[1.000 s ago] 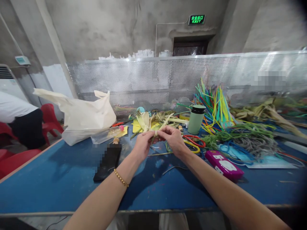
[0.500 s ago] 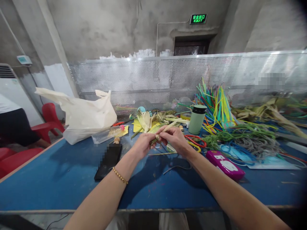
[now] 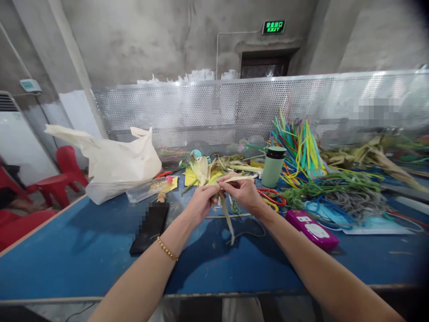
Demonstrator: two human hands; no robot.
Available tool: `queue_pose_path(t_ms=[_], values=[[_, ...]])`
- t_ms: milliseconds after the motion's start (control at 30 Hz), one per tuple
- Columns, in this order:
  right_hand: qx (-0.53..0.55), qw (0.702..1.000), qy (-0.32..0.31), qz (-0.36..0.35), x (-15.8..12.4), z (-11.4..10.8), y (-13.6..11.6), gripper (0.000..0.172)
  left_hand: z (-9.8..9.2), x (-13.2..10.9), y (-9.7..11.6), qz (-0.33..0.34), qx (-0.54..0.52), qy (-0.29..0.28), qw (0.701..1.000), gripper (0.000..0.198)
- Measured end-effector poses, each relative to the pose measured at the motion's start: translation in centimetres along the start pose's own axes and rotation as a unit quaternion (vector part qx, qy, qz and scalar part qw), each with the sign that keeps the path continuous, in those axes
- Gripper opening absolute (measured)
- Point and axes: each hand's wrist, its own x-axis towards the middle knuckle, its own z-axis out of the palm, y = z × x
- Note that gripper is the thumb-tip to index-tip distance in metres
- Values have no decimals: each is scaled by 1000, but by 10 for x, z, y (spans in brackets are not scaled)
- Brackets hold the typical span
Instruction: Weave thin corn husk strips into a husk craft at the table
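Observation:
My left hand (image 3: pixel 203 203) and my right hand (image 3: pixel 244 194) meet above the middle of the blue table (image 3: pixel 110 268). Pale corn husk strips (image 3: pixel 228 220) are pinched between the fingers of both. One strip hangs down from the fingertips toward the tabletop, and another lies across the top of my right hand, pointing right. Fingers partly hide the spot where the strips come together. Just behind the hands lies a pile of pale corn husks (image 3: pixel 201 170) on yellow paper.
A white plastic bag (image 3: pixel 122 158), a clear bottle (image 3: pixel 147 190) and a black case (image 3: pixel 152 230) are on the left. To the right are red-handled scissors (image 3: pixel 276 198), a green flask (image 3: pixel 273 167), a purple box (image 3: pixel 313 229), tangled cords (image 3: pixel 348 199) and bright coloured strips (image 3: pixel 306 154).
A husk strip now hangs below my fingers, where none hung before. The other strip has tipped flatter over my right hand. At far left, the seated person has shifted mostly out of view.

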Motion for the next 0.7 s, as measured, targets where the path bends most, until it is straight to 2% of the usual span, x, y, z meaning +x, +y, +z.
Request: queue_pose_path(t_ms=[100,233,400,533,700], values=[[5,1000,-3,-3,0,1,1,28,-2,1,-1,13,21,9,1000,22],[-5,1000,-7,-22,0,-2,0,27,-4,1,-4,37,102,21,994,32],[-73,996,-34,-39,-4,-5,2,27,-4,2,-5,82,202,91,972,34],[-113,989,-50,-77,-6,-3,7,26,-6,4,-6,105,213,111,965,30],[-132,980,-63,-136,-5,-1,5,23,-6,3,-5,100,163,106,976,31]])
